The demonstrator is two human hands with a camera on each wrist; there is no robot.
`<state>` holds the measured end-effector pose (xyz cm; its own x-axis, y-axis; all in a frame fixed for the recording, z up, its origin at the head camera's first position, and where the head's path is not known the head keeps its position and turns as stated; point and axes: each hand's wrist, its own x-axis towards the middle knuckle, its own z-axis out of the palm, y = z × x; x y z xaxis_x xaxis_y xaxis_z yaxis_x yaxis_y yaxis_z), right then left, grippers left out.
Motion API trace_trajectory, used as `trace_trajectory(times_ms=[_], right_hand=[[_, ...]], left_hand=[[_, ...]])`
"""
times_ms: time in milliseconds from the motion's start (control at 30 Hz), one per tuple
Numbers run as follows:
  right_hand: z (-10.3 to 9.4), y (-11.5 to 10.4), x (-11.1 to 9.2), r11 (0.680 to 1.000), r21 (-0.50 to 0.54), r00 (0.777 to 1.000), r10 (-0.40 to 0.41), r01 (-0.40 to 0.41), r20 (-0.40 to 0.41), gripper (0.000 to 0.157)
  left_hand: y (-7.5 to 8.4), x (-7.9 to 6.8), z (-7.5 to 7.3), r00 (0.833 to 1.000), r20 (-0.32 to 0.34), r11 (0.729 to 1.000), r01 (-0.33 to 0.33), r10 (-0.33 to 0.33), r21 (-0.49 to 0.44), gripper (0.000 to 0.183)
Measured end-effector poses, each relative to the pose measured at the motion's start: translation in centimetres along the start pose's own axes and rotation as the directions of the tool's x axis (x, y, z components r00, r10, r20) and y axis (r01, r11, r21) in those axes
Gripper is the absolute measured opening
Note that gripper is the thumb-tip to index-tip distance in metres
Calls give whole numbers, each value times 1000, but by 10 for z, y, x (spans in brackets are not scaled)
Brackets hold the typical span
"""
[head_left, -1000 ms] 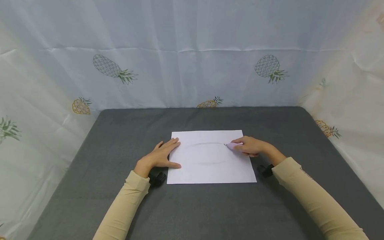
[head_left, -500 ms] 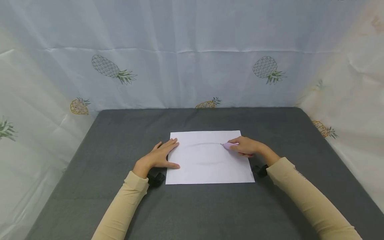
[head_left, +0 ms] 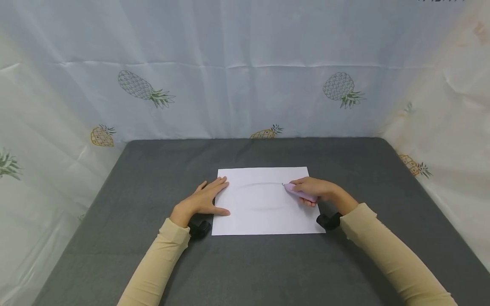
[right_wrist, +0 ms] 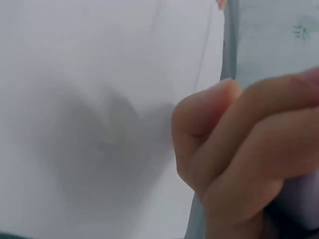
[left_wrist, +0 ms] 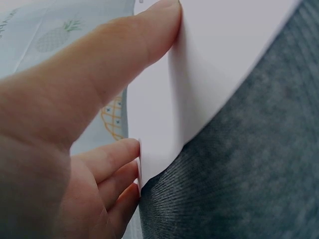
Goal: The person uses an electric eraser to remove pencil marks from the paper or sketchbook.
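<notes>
**Lavender tool (head_left: 300,194) grasped in the right hand (head_left: 318,187), over the right half of the white paper (head_left: 264,222)**

Held at a slant between thumb and curled fingers, thin dark tip pointing far and left. Cannot tell contact from a slight gap between tip and paper. Stops beside the right end of the farther of two faint lines (head_left: 262,183), both gently bowed and too pale to make out as ink, crease or cut. Smooth and rounded in body, tapering forward, partly covered by the fingers. Reduced in the right wrist view to a blurred lavender patch at the lower right, otherwise hidden behind bent knuckles, with a broad, soft shadow (right_wrist: 99,154) on the paper to the left.

Released at the left edge of the white paper: the left hand (head_left: 203,199), fingers spread and laid on the sheet, gripping nothing. Cut off in the left wrist view at the thumb's tip, with fingertips meeting the paper's edge.

Below, a dark grey worktop (head_left: 245,270), ribbed like cloth up close, running out of view on the near side. Also cropped there, beige sleeves (head_left: 158,259), wrinkled and soft. At the wrists, black devices (head_left: 200,230), half tucked underneath and hard to read in detail. On the far side, a creased pale curtain (head_left: 229,97) with pineapple prints (head_left: 135,84), and dark lettering (head_left: 440,1) at far right, sliced through by the top edge.
</notes>
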<state>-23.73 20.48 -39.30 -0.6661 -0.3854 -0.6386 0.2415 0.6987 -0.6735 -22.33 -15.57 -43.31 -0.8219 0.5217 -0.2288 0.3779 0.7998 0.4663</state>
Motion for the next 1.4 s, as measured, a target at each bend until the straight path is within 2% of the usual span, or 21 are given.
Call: trace_trajectory(times_ms=[100,367,567,767,967,1167,1400], right_hand=[[2,-1,1,997,77,1000,21,-21,-9,56],[3,-1,1,990,143,999,14,-9,-35,55],[1,1,0,996,90,998,31,-26,-55,53],[-2,4,3,999,34,998,-11,13,-69,54],[-7,10,3,998,-55,995,-21,16,-98,51],[-11,9,3,997,-27,991,-79,77,-108,49],[-12,10,1,995,2,988,-101,102,-113,45]], left_hand=[[0,1,0,1000,7,1000,1,-1,1,96],[0,1,-1,1000,10,1000,1,-1,6,96],[0,1,0,1000,16,1000,7,-7,-1,96],[0,0,-1,1000,5,1000,8,-9,5,96],[-1,0,-1,1000,7,1000,-3,3,4,96],[-2,-1,-1,1000,-4,1000,-1,1,5,96],[-2,0,0,1000,-1,1000,-9,9,0,96]])
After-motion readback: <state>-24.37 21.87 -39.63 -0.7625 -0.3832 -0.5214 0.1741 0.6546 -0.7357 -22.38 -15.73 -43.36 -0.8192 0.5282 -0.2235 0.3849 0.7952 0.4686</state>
